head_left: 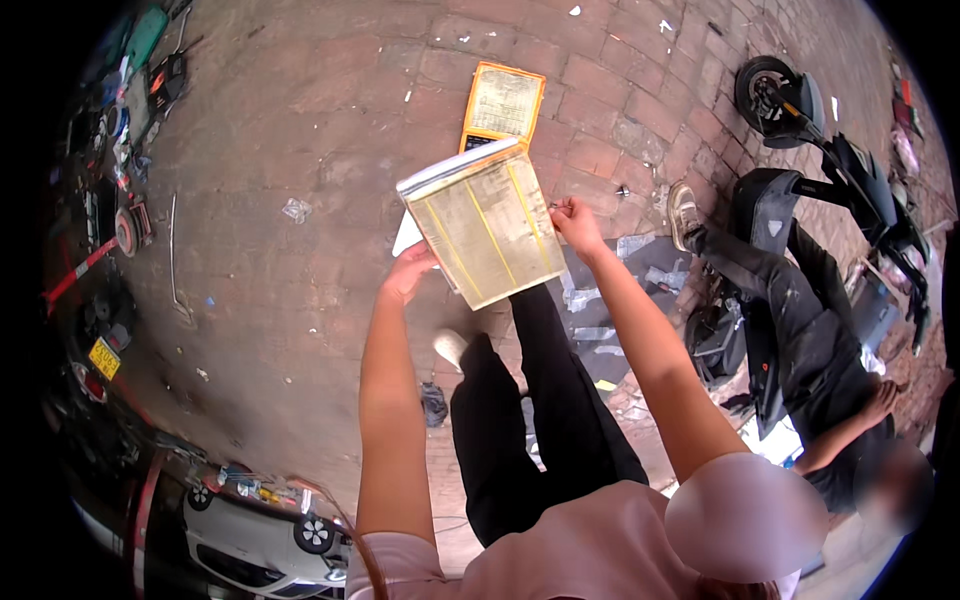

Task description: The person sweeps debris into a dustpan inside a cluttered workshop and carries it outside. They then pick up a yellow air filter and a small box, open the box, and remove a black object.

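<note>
- The head view looked from the left of two head-worn lenses steeply down onto the brick paving (300, 110), upright, with the ground ahead toward twelve o'clock.
- The wearer's shirt (570, 535) lay nearest the lens, at six o'clock; the left hand (407, 270) and right hand (578, 225) stood farther off, toward ten and two from centre.
- Its wide fisheye reached a scooter (775, 200) around two o'clock, bending outlines near the dark rim.

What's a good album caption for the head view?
Left hand and right hand hold a yellow-striped rectangular object over brick paving.

The striped object (490, 232) partly hides an orange case (504, 104).
</note>
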`<action>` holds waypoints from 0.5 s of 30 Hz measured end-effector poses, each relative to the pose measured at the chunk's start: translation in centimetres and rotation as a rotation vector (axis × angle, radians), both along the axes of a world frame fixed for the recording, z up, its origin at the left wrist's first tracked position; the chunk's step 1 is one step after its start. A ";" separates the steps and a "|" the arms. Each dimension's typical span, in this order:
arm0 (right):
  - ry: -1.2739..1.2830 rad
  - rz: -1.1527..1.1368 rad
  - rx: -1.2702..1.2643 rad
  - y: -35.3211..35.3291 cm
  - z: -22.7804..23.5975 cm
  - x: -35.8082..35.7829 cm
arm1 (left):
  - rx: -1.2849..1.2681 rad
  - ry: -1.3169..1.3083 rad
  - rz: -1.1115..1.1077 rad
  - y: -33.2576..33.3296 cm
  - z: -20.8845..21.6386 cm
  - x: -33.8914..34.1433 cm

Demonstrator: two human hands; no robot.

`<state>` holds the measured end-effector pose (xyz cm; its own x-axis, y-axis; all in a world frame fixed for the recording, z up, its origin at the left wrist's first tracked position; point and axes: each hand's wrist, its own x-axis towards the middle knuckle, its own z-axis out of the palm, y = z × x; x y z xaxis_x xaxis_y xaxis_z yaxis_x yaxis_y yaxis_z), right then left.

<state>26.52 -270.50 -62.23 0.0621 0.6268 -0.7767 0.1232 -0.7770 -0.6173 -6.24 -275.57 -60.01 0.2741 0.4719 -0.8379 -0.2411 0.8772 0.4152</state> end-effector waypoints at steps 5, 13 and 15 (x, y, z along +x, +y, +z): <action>0.072 -0.348 -0.189 4.7 -5.4 1.6 | -0.052 -0.047 -0.155 10.9 -6.0 1.9; -0.110 -0.519 -0.219 7.2 -19.3 2.2 | 0.162 0.069 -0.388 21.1 -16.4 5.5; -0.160 -0.547 -0.092 8.3 -21.7 2.4 | 0.195 0.085 -0.369 22.2 -19.4 6.6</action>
